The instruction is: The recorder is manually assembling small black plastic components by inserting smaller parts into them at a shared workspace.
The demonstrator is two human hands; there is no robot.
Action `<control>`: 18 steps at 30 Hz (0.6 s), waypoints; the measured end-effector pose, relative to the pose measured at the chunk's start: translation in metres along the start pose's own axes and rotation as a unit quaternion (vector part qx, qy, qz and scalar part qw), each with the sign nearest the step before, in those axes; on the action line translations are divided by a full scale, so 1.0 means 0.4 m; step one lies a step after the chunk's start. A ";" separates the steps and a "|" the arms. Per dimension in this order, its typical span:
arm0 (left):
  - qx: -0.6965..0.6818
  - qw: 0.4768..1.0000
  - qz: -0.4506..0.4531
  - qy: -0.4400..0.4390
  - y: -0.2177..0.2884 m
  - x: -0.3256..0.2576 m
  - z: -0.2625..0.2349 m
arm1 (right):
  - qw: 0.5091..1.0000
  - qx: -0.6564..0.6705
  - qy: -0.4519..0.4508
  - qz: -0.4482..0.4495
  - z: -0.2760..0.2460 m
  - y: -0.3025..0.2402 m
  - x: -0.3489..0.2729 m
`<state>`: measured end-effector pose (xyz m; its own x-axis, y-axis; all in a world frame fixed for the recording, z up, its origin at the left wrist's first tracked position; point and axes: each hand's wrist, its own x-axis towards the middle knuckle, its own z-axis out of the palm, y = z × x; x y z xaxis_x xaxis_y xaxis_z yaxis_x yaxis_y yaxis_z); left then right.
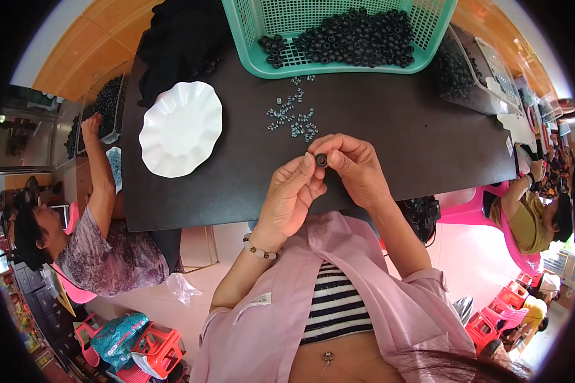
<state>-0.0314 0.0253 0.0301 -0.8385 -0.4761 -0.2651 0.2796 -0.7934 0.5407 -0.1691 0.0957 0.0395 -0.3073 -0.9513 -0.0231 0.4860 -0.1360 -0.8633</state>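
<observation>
Between both hands' fingers (313,161) sits a small black ring (321,159), pinched tight; it'd probably slip onto the springs (292,118) just beyond.

Counted on the dark counter (396,134): one white scalloped plate (180,127), one green mesh basket (338,32) heaped with black rings too many to number, and one loose scatter of small grey springs (294,115), roughly twenty. Held between two hands, the left hand (291,198) and the right hand (354,166): one black ring (321,159). Noted at the edges: two other seated people, one clear bin (476,80) at right.
</observation>
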 end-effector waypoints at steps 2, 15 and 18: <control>-0.005 1.000 0.002 -0.002 -0.001 -0.002 -0.002 | 1.000 -0.003 0.005 -0.006 0.001 0.005 0.000; -0.036 0.999 -0.020 0.007 -0.014 -0.001 -0.018 | 0.992 -0.107 0.011 -0.064 -0.008 0.000 -0.006; -0.052 0.998 -0.016 0.017 -0.012 -0.005 -0.010 | 0.962 -0.237 0.020 -0.134 -0.017 -0.001 -0.005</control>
<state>-0.0294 0.0286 0.0249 -0.8318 -0.4614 -0.3086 0.3016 -0.8424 0.4466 -0.1741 0.0996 0.0365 -0.4057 -0.8868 0.2214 -0.0393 -0.2251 -0.9736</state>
